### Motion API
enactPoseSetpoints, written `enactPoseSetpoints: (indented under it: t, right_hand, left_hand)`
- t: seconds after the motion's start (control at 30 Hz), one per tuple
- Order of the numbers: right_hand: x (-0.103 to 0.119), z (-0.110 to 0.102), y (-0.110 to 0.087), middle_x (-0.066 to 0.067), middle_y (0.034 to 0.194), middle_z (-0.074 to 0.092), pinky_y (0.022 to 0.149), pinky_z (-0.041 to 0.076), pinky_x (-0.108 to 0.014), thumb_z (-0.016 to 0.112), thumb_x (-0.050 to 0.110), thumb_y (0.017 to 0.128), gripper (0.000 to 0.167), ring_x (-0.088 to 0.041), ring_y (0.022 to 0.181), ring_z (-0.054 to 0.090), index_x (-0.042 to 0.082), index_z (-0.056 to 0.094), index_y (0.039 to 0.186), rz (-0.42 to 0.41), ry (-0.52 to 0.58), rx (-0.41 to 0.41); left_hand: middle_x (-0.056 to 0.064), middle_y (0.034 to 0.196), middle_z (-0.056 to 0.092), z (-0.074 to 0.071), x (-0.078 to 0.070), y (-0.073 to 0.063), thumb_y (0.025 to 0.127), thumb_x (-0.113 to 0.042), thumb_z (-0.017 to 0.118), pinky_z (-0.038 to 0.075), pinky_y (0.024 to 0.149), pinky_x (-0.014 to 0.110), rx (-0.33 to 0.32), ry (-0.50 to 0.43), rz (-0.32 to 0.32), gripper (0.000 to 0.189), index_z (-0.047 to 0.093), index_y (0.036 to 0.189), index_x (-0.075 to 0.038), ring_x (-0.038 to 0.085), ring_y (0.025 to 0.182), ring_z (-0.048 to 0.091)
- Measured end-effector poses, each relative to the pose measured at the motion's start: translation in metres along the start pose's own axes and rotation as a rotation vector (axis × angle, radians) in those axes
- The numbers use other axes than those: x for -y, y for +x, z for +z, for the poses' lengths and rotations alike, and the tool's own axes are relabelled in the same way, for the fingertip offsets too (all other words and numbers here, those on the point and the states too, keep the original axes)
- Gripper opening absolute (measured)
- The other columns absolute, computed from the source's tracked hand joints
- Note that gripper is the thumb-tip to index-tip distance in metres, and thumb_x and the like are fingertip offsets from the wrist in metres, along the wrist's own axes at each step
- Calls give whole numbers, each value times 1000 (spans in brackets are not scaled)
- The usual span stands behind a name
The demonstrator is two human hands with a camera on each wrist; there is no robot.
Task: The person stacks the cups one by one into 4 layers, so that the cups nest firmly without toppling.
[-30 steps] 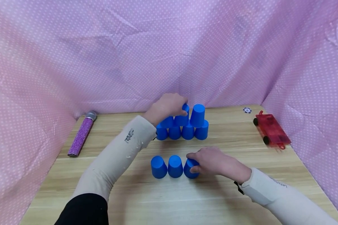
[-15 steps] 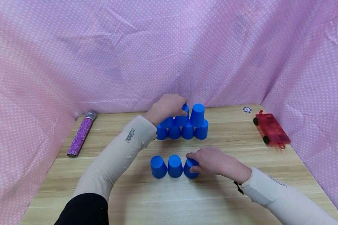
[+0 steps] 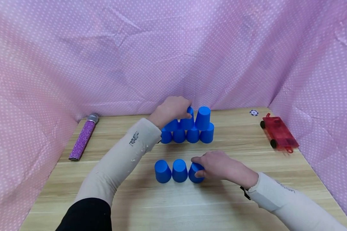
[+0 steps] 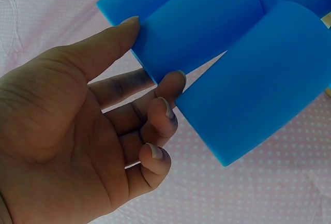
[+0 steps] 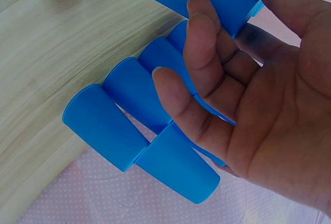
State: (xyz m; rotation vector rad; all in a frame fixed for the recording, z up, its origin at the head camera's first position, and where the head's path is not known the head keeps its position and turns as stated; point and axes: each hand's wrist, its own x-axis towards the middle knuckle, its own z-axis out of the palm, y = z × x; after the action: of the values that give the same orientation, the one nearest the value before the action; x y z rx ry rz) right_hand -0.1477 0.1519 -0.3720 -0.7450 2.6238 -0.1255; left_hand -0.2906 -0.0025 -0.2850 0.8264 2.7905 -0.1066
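Note:
Toward the back of the table, upside-down blue cups form two tiers: several in the bottom row (image 3: 206,133) and three on top. My left hand (image 3: 172,110) pinches the middle upper cup (image 3: 187,122) by its top end, thumb and fingers on opposite sides in the left wrist view. The upper right cup (image 3: 202,118) stands beside it; the upper left one (image 3: 171,125) is partly hidden by my hand. Nearer me, three more upside-down cups stand in a row. My right hand (image 3: 218,165) grips the rightmost cup (image 3: 194,176); left of it are the middle cup (image 3: 180,171) and left cup (image 3: 163,172).
A purple glittery microphone (image 3: 84,138) lies at the table's left side. On the right is a red see-through toy car (image 3: 279,133) with black wheels, and near the back edge a poker chip (image 3: 253,113). Pink dotted cloth (image 3: 173,57) surrounds the wooden table (image 3: 173,208).

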Motion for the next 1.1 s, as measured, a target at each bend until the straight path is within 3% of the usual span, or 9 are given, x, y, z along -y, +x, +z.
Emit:
enactPoseSetpoints:
  t: [0.13, 0.33, 0.4, 0.5, 0.63, 0.73, 0.83, 0.97, 1.1]
  right_hand:
    - [0, 0, 0, -1, 100, 75, 76, 55, -35, 72, 45, 90, 56, -13, 79, 61, 19, 60, 138, -4, -5, -3]
    - [1, 2, 0, 0, 98, 75, 76, 56, -34, 72, 45, 90, 55, -12, 77, 62, 19, 60, 137, -20, -3, -9]
    - [2, 2, 0, 0, 97, 75, 76, 56, -34, 72, 45, 90, 55, -12, 77, 62, 18, 60, 137, -25, -2, -12]
    - [1, 1, -1, -1, 97, 75, 75, 56, -34, 72, 45, 90, 55, -13, 77, 61, 18, 60, 137, -28, -9, -16]
    - [0, 0, -1, -1, 96, 74, 73, 55, -33, 73, 44, 90, 56, -14, 77, 61, 17, 60, 137, -17, -8, -15]
    - [0, -1, -2, -3, 96, 74, 73, 56, -34, 73, 43, 90, 56, -14, 78, 62, 16, 60, 137, -14, 5, -14]
    - [0, -1, -2, -3, 97, 75, 74, 56, -34, 73, 42, 90, 55, -14, 77, 63, 15, 60, 137, -21, 9, -21]
    - [0, 0, -2, -2, 96, 75, 74, 56, -34, 73, 42, 90, 54, -13, 76, 63, 15, 62, 135, -36, 7, -34]
    - [2, 1, -1, -2, 94, 75, 73, 56, -34, 73, 41, 90, 54, -13, 76, 62, 14, 62, 135, -36, 22, -32]
  left_hand:
    - [2, 100, 64, 0, 1, 0, 97, -40, 65, 54, 83, 34, 1, 11, -2, 37, 59, 124, -15, 20, 91, 59]
    - [6, 128, 66, -2, 4, -4, 98, -44, 63, 52, 102, 44, -15, 1, -40, 56, 51, 144, -16, 24, 115, 63]
    - [7, 131, 65, -5, 4, -10, 98, -44, 62, 52, 102, 44, -43, -13, -55, 58, 48, 147, -17, 25, 118, 63]
    - [6, 124, 67, -12, 4, -27, 99, -44, 61, 56, 94, 39, -91, -32, -48, 54, 49, 145, -17, 22, 108, 66]
    - [0, 97, 70, -12, 5, -61, 101, -44, 57, 56, 70, 30, -157, 9, 52, 45, 55, 137, -17, 15, 82, 66]
    - [-4, 82, 66, -1, 8, -88, 101, -45, 57, 50, 58, 25, -160, 30, 148, 39, 60, 130, -18, 12, 69, 61]
    - [-6, 77, 64, 17, 13, -110, 99, -46, 60, 49, 57, 23, -76, -9, 197, 38, 62, 126, -21, 10, 65, 59]
    - [-3, 92, 72, 47, 18, -130, 96, -47, 63, 56, 71, 28, 45, -17, 180, 40, 64, 127, -21, 12, 80, 67]
    - [2, 116, 73, 72, 22, -141, 94, -48, 67, 55, 94, 40, 62, 10, 139, 47, 63, 132, -20, 21, 109, 69]
